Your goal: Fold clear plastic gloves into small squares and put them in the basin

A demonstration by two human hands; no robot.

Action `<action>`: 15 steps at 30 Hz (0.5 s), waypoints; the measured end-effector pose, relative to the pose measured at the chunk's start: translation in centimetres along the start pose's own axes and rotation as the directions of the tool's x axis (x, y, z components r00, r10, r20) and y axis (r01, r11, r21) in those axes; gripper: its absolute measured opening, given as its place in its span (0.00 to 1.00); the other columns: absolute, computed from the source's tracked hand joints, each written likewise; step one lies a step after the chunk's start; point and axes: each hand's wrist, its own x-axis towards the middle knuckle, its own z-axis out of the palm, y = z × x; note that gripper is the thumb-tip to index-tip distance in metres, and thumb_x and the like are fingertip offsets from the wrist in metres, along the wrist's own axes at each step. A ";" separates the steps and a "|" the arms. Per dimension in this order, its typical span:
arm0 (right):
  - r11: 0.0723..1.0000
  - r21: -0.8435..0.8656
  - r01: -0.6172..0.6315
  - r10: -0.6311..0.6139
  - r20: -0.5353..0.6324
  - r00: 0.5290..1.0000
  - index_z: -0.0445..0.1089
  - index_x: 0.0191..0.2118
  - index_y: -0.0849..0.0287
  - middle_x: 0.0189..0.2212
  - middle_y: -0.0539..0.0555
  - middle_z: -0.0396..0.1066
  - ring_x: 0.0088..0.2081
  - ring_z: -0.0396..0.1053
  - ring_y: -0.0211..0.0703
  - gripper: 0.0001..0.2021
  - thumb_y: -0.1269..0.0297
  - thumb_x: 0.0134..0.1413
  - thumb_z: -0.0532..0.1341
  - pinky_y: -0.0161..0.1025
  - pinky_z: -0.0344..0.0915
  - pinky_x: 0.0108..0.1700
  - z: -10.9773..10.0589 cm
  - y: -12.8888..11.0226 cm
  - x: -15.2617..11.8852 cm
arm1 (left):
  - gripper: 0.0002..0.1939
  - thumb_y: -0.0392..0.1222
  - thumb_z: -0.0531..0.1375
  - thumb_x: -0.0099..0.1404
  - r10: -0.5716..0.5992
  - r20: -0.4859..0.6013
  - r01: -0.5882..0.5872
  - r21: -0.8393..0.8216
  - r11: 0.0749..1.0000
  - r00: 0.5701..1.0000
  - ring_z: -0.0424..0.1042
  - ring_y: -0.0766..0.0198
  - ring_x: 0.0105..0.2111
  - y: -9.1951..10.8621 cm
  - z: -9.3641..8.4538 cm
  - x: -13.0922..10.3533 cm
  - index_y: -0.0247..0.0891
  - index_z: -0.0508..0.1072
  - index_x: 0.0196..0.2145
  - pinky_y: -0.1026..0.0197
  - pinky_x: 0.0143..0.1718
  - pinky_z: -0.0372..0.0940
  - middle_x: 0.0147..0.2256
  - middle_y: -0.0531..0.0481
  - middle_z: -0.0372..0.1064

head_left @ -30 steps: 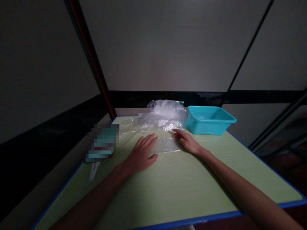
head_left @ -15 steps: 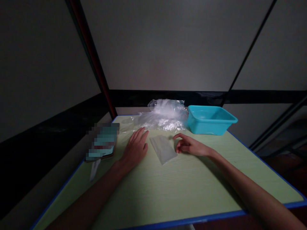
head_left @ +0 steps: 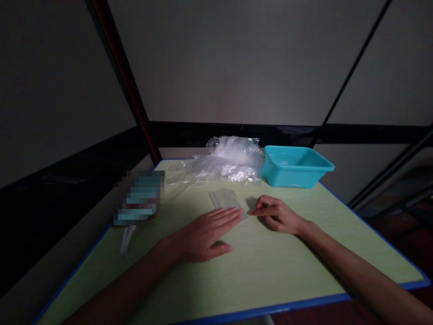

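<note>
A small, flat, translucent plastic bag [head_left: 225, 197] lies on the table in front of me. My left hand [head_left: 211, 232] rests flat across its near part, fingers stretched out and thumb apart, hiding some of it. To the right, my right hand [head_left: 279, 214] is low over the table, empty as far as I can see. Its index finger points at the bag's right corner, while other fingers are loosely bent. Whether that fingertip touches the bag, I cannot tell.
Crumpled clear plastic [head_left: 230, 162] is heaped at the back of the table [head_left: 270, 275]. A turquoise basin [head_left: 296, 174] stands at the back right. On the left lies a pixelated item [head_left: 138, 198], with a whitish strip [head_left: 126, 239] beside it. Walls close off the back and left.
My left hand has moved right and nearer to me, from beside the bag onto it. The right hand has come slightly nearer, its index finger now pointing at the bag's corner.
</note>
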 end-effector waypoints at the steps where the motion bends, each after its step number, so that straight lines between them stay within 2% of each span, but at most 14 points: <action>1: 1.000 -0.006 0.008 -0.008 0.012 1.000 0.70 0.40 0.60 0.31 0.56 0.63 0.33 0.60 0.41 0.17 0.77 0.47 0.50 0.38 0.60 0.34 0.0 0.0 0.1 | 0.33 0.49 0.48 0.62 -0.002 0.012 0.002 -0.002 1.000 1.000 0.36 0.60 0.59 0.0 0.0 0.0 0.35 0.39 0.59 0.55 0.58 0.37 0.60 0.45 0.33; 10: 0.999 -0.040 0.017 -0.015 0.051 0.999 0.71 0.39 0.60 0.32 0.56 0.63 0.33 0.61 0.40 0.17 0.78 0.46 0.51 0.39 0.60 0.35 0.1 -0.1 0.2 | 0.32 0.50 0.47 0.62 -0.046 0.073 0.046 -0.006 0.999 0.996 0.35 0.59 0.59 0.1 0.0 -0.1 0.33 0.40 0.59 0.57 0.58 0.35 0.60 0.44 0.32; 15: 0.999 -0.033 0.023 -0.021 0.056 0.998 0.70 0.39 0.59 0.33 0.56 0.64 0.34 0.61 0.41 0.17 0.79 0.44 0.51 0.40 0.61 0.36 0.2 0.0 0.1 | 0.31 0.49 0.47 0.63 -0.054 0.019 0.055 -0.007 0.998 0.998 0.37 0.60 0.59 0.2 0.2 -0.1 0.37 0.40 0.59 0.56 0.58 0.38 0.60 0.46 0.35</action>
